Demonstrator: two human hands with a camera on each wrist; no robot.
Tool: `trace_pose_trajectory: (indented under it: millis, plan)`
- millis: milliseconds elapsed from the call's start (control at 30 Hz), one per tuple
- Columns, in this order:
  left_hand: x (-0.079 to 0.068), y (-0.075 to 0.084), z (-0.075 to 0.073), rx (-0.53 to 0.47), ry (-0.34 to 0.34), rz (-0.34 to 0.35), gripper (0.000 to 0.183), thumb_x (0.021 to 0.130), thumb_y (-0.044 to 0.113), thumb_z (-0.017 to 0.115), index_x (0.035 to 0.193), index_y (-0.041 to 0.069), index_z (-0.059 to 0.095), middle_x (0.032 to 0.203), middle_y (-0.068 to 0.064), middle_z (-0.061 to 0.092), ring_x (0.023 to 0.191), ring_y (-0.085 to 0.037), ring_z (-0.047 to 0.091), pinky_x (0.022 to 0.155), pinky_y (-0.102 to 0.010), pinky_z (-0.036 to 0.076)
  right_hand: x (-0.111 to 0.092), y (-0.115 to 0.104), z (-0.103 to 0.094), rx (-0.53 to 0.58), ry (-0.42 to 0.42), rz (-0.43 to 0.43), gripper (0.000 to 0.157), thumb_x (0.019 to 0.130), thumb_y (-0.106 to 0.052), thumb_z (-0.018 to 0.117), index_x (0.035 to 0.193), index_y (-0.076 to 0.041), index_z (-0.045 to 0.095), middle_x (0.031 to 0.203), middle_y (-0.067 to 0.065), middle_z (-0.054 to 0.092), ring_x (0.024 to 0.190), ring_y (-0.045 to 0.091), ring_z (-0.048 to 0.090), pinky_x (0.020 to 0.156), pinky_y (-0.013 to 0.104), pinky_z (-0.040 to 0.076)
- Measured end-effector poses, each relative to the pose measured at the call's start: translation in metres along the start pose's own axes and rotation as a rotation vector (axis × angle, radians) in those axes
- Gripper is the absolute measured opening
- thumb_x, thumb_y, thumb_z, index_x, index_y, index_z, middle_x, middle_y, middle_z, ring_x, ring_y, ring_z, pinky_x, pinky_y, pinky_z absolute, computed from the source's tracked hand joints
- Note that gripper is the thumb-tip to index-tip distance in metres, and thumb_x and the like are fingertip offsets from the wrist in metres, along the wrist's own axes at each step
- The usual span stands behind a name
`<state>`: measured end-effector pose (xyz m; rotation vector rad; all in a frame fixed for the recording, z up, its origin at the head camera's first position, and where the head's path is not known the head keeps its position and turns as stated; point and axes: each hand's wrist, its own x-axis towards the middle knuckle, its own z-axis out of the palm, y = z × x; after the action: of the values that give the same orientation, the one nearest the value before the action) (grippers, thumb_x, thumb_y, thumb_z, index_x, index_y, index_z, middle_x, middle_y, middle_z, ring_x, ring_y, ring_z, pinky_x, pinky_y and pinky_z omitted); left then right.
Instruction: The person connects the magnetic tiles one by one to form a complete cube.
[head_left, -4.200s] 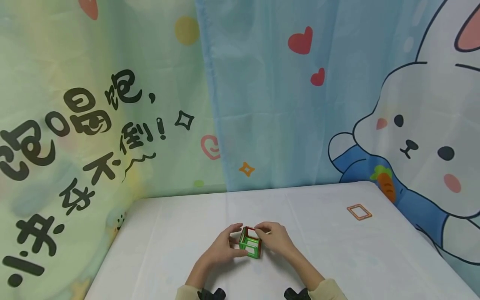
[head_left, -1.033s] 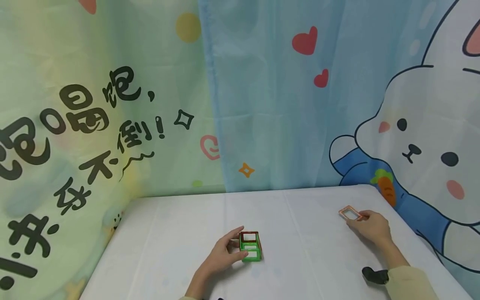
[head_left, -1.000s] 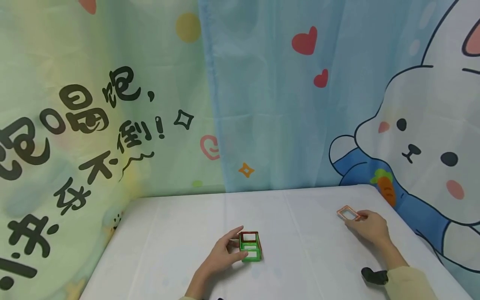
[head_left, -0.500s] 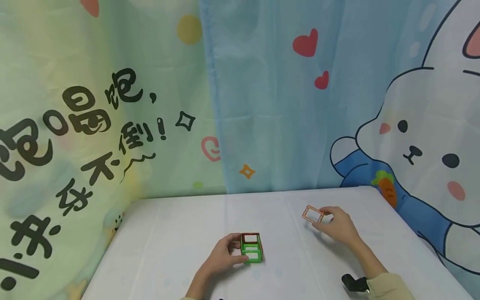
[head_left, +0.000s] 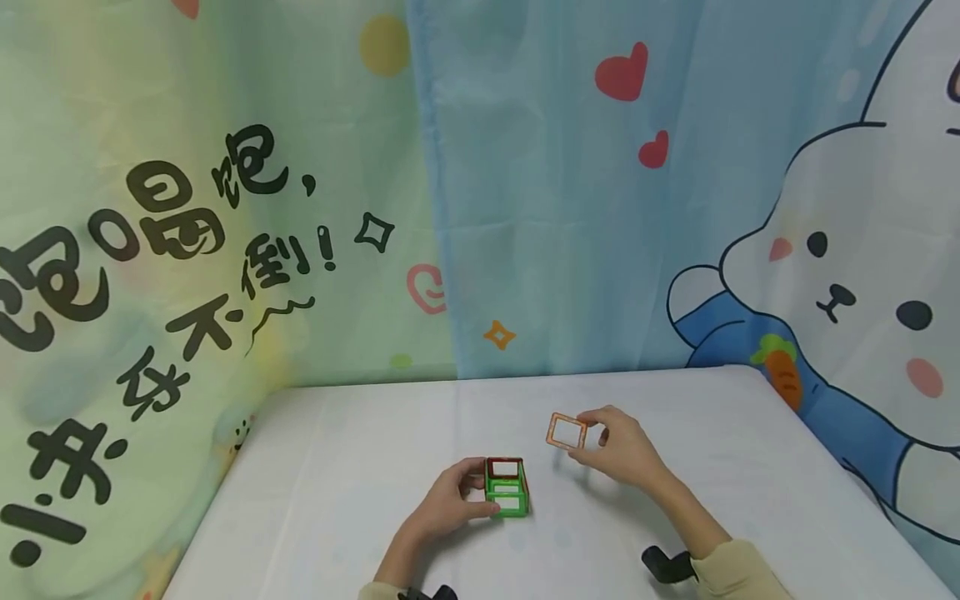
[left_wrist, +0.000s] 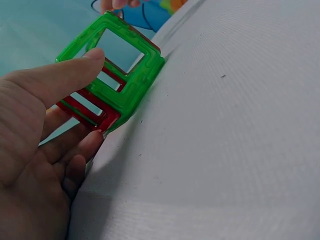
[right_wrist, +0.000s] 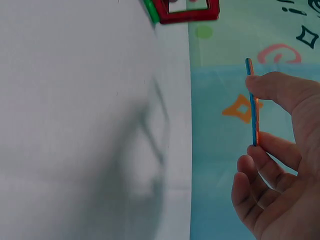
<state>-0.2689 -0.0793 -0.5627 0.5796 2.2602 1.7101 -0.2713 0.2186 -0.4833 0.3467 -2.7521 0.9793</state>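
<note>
My left hand (head_left: 444, 505) grips a small open box of red and green square magnetic tiles (head_left: 507, 495), close over the white table. In the left wrist view the thumb presses on a green tile (left_wrist: 132, 91), while the fingers lie behind and under a red one (left_wrist: 107, 120). My right hand (head_left: 628, 450) pinches a single orange square magnetic tile (head_left: 551, 428) by its right side, raised above the table to the right of the box. Edge-on in the right wrist view, that tile (right_wrist: 254, 117) sits between thumb and fingertips, with a blue side showing.
The white tabletop (head_left: 337, 467) stretches around both hands, its far edge against a printed curtain (head_left: 540, 275). Black wrist straps or mounts (head_left: 667, 565) sit at the sleeves.
My right hand has gone from the box to the orange tile at the far right, picked it up and carried it left towards the box. The left hand has kept hold of the box.
</note>
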Motion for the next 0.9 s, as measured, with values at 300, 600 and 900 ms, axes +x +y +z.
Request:
trace_pose_trajectory:
  millis: [300,600,900]
  plan:
    - [-0.004,0.012,0.002,0.005,0.008,-0.012,0.064,0.079,0.009,0.081,0.136,0.005,0.051,0.126,-0.007,0.059,0.101,-0.016,0.057,0.090,-0.031,0.044,-0.003,-0.028,0.014,0.028,-0.057,-0.035,0.046,0.074,-0.022,0.085,0.113,-0.005,0.068,0.104,0.004,0.061,0.076,0.017,0.049,0.060,0.030,0.042]
    - [-0.004,0.009,0.000,0.064,0.008,-0.032,0.066,0.080,0.016,0.081,0.138,0.006,0.050,0.122,-0.003,0.059,0.103,-0.017,0.056,0.092,-0.034,0.043,-0.004,-0.051,0.027,0.048,-0.145,-0.066,0.048,0.074,-0.029,0.085,0.113,-0.008,0.068,0.104,-0.001,0.060,0.078,0.016,0.050,0.062,0.029,0.044]
    - [-0.003,0.008,0.002,0.054,0.011,-0.033,0.065,0.080,0.016,0.081,0.137,0.007,0.050,0.123,-0.003,0.059,0.105,-0.017,0.056,0.093,-0.035,0.043,-0.002,-0.058,0.038,0.087,-0.223,-0.131,0.047,0.073,-0.030,0.085,0.111,-0.009,0.068,0.101,-0.004,0.060,0.078,0.017,0.054,0.062,0.028,0.044]
